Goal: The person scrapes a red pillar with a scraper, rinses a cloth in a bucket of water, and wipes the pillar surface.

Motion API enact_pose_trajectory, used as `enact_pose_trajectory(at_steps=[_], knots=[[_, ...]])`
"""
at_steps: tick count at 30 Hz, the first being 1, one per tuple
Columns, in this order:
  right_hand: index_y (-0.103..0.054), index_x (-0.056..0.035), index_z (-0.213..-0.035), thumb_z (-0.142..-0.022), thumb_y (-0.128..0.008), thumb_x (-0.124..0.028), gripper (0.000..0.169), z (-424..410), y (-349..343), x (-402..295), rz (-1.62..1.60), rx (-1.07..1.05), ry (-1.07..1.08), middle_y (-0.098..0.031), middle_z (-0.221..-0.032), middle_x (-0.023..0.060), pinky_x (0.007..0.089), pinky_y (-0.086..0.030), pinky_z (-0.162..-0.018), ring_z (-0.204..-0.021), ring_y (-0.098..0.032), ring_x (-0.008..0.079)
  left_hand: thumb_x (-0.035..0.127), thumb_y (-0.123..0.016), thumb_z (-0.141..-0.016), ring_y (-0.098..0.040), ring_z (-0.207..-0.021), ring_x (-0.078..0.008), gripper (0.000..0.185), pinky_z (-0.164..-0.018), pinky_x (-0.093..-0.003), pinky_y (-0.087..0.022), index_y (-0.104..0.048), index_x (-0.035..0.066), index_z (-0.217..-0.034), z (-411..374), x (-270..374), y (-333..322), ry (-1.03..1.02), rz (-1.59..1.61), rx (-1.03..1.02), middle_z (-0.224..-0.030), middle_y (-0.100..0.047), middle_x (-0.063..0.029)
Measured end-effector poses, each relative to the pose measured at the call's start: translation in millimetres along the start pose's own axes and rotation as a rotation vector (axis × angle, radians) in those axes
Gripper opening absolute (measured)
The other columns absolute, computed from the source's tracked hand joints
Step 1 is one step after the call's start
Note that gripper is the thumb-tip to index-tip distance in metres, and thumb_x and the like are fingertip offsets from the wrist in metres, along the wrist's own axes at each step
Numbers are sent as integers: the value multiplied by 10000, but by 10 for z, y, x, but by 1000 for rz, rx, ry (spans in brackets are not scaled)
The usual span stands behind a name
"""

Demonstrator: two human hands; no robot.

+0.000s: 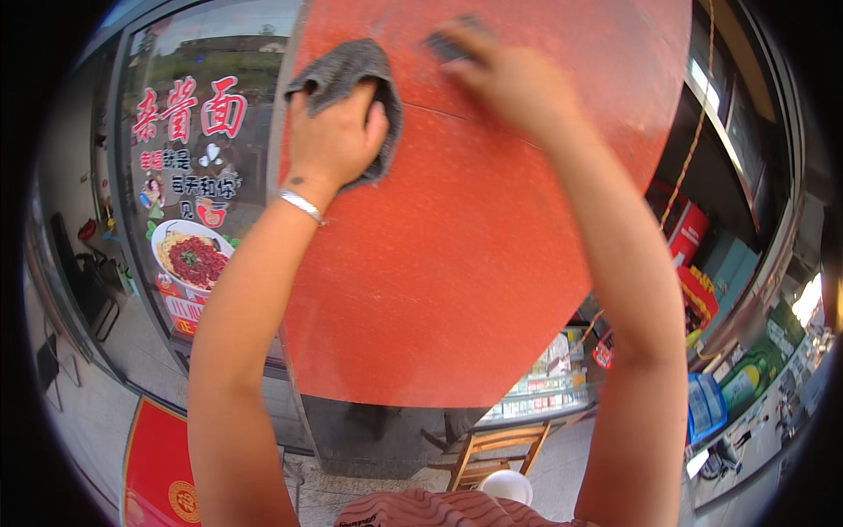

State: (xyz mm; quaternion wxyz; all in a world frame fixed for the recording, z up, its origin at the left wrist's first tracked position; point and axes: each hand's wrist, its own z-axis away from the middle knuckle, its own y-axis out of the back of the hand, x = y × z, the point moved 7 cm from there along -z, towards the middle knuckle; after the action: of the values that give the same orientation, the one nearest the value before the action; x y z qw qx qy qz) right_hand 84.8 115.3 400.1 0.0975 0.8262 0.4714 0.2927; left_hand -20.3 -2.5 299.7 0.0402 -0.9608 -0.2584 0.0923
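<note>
A red stone-like wall panel (435, 277) rises in front of me, crossed by a thin seam and marked with pale smudges. My left hand (339, 132), a silver bracelet at its wrist, presses a dark grey cloth (355, 66) against the panel's upper left, fingers partly under a fold. Up and to the right, my right hand (504, 76) is blurred. Its fingers hold a small dark object (454, 39) at the panel; the blur hides what it is.
A glass door (263, 59) with food stickers stands left, above a red mat (155, 454). Below are a wooden chair (504, 441) and a white bucket (507, 486). At right, a twisted cord (688, 158) hangs near a glass display case (546, 395) and a blue plastic container (706, 405).
</note>
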Motion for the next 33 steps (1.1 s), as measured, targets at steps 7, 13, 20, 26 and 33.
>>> enact_pose_trajectory(at_steps=[7, 13, 20, 26, 33], knots=[[-479, -288, -1308, -886, -473, -481, 464, -441, 389, 709, -130, 207, -223, -624, -1132, 135, 431, -489, -849, -1035, -600, 316, 223, -529, -825, -545, -1035, -295, 325, -913, -442, -343, -584, 93, -1118, 14, -45, -97, 20, 72, 6, -1061, -617, -107], [-452, -282, -1330, -890, -463, -475, 480, -459, 145, 23, 17, 24, -70, -606, -1160, 150, 428, -469, -888, -1031, -595, 347, 221, -539, -816, -565, -981, -277, 287, -912, -439, -348, -597, 111, -1074, 35, -142, -19, 12, 34, 58, -979, -636, -75], [-468, -303, -1313, -901, -452, -477, 447, -389, 115, 97, -68, 125, -174, -599, -1163, 163, 445, -460, -903, -1064, -575, 357, 223, -533, -818, -568, -975, -272, 269, -897, -435, -355, -597, 117, -1057, 65, -164, -26, 40, 56, 40, -973, -640, -71], [-459, -281, -1327, -900, -452, -460, 463, -640, 559, 1132, -83, 204, -187, -591, -1192, 148, 437, -469, -881, -1071, -581, 335, 224, -548, -806, -564, -963, -282, 259, -892, -436, -351, -615, 111, -1029, -16, -10, 33, 0, 134, 160, -969, -639, -64], [-385, -311, -1369, -932, -424, -455, 463, -403, -64, -680, 132, -137, -66, -611, -1144, 154, 421, -500, -849, -1059, -591, 309, 223, -560, -797, -565, -970, -269, 260, -878, -421, -364, -637, 114, -1020, 81, -297, 13, 43, 61, 70, -973, -642, -57]])
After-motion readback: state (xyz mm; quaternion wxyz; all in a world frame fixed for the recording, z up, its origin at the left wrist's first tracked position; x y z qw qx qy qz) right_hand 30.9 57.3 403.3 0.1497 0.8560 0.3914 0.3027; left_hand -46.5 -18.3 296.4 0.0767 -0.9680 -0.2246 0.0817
